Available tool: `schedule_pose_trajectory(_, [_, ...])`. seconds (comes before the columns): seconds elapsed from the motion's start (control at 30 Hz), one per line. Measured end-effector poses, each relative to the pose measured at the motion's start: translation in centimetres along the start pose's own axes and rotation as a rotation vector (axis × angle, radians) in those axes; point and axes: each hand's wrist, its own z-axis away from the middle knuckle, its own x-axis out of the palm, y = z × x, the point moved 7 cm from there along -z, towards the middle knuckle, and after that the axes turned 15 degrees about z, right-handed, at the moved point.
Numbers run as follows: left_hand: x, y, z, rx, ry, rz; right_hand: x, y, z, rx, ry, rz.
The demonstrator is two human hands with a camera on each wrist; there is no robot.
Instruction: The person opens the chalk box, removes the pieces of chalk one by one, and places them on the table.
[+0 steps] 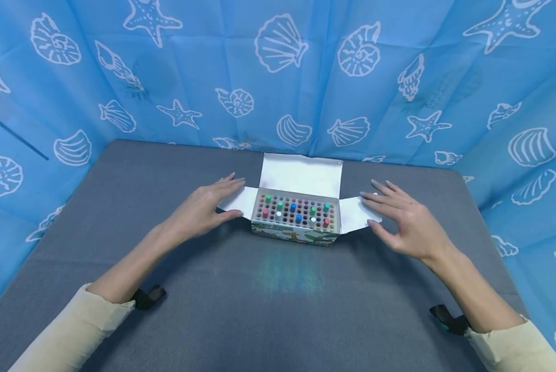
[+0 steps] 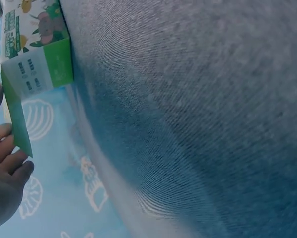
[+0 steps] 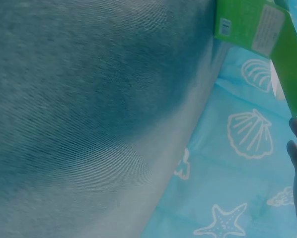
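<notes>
White flaps [image 1: 352, 215] stand out from the box [image 1: 292, 235] on the surface [image 1: 203, 325], probably spread so that its caps [image 1: 298, 219] lie uncovered. Left grip [image 1: 207, 207] and right grip [image 1: 407, 221] touch them with fingers apart, clamped on nothing.

Blue curtains [image 1: 315, 82] flanking a grey table [image 1: 278, 325] show a screened-off workspace.

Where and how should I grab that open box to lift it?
Grip the box by its short end walls, left hand and right hand coming from either side beneath the outspread flaps; upright walls likely bear weight better than thin flaps.
</notes>
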Motion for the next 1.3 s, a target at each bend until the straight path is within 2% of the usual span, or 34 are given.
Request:
schedule_pose_trajectory(0.23, [0.3,0.0,0.3,0.008,-0.010,0.018,0.8,-0.2,0.5,0.022,-0.030,0.021])
schedule_pose_trajectory(0.43, [0.8,0.2,0.3,0.023,-0.024,0.024,1.5,-0.3,1.0,0.096,-0.048,-0.004])
schedule_pose_trajectory(0.63, [1.3,0.0,0.2,0.020,-0.035,0.103,2.4,-0.3,1.3,0.140,-0.092,-0.056])
schedule_pose_trajectory(0.93, [2.9,-0.5,-0.3,-0.049,-0.079,0.190,3.7,-0.4,1.6,0.212,-0.193,-0.119])
schedule_pose_trajectory(1.17, [4.0,-0.7,-0.5,-0.116,-0.106,0.349,4.7,-0.7,1.6,0.222,-0.240,-0.142])
schedule_pose_trajectory(1.3, [4.3,-0.7,-0.4,-0.144,-0.103,0.380,5.1,-0.8,1.7,0.237,-0.263,-0.141])
